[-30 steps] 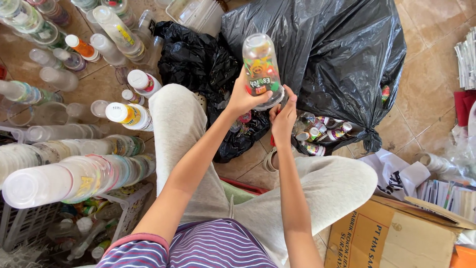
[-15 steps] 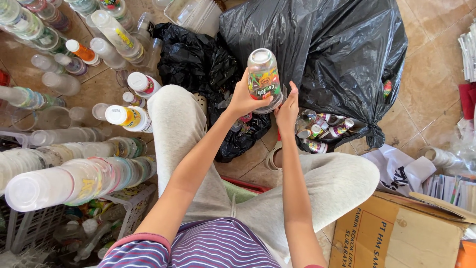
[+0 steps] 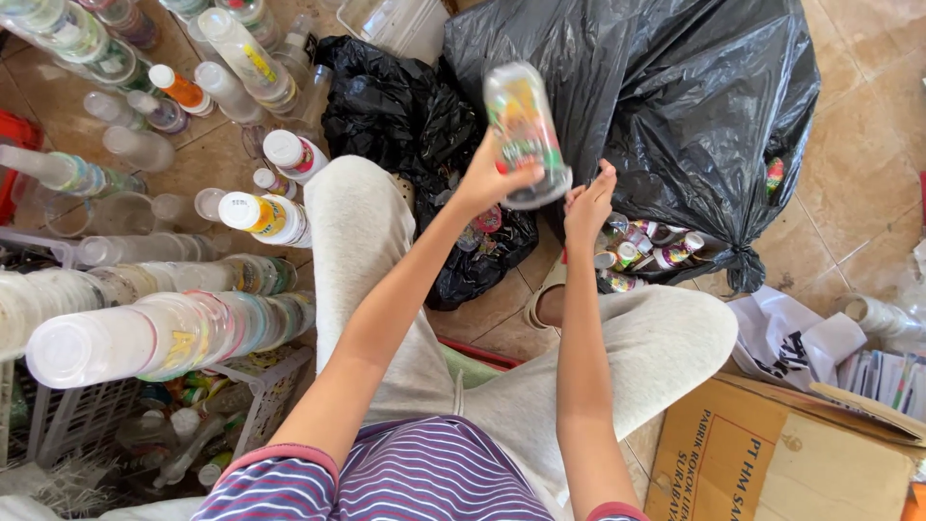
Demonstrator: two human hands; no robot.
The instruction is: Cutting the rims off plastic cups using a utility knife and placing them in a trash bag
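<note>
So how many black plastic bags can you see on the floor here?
2. A large black bag lies ahead at upper right, torn open with small bottles spilling out; a smaller crumpled black bag lies left of it, by the knee. Others may be hidden.

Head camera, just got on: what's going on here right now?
A person sits on the tiled floor with knees bent. The left hand holds up a clear plastic cup with a colourful label; the right hand is just beside its lower end, fingers spread. Behind it a big black bag gapes, with small bottles at its mouth. Stacked cups and other bottles lie on the person's left.
</note>
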